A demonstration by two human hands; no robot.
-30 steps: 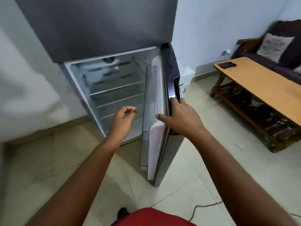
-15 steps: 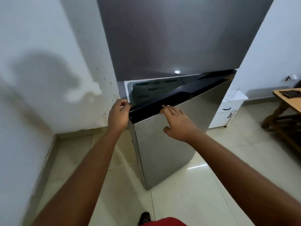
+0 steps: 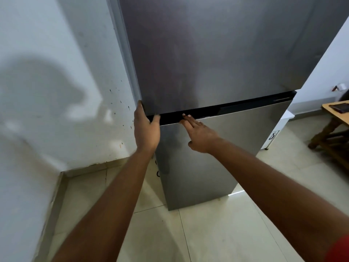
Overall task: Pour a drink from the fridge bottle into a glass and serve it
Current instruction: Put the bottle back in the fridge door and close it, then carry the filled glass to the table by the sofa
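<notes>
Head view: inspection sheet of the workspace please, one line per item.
Surface: pale tiled floor; wooden table at far right.
Job's things: lower fridge door looks shut; no bottle or glass seen.
Clutter: dark flat object on the table.
Grippers: left hand at the door's top left corner; right hand flat on the door; both empty.
Cables: nothing seen.
Surroundings: marked white wall; white unit beside fridge.

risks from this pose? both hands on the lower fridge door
1. Pinch: the left hand has its thumb in the dark gap above the lower door and fingertips at the fridge's left corner; a shove could trap them.
2. Seal: the right hand presses flat near the left end only, so the far right side may not seat.
</notes>
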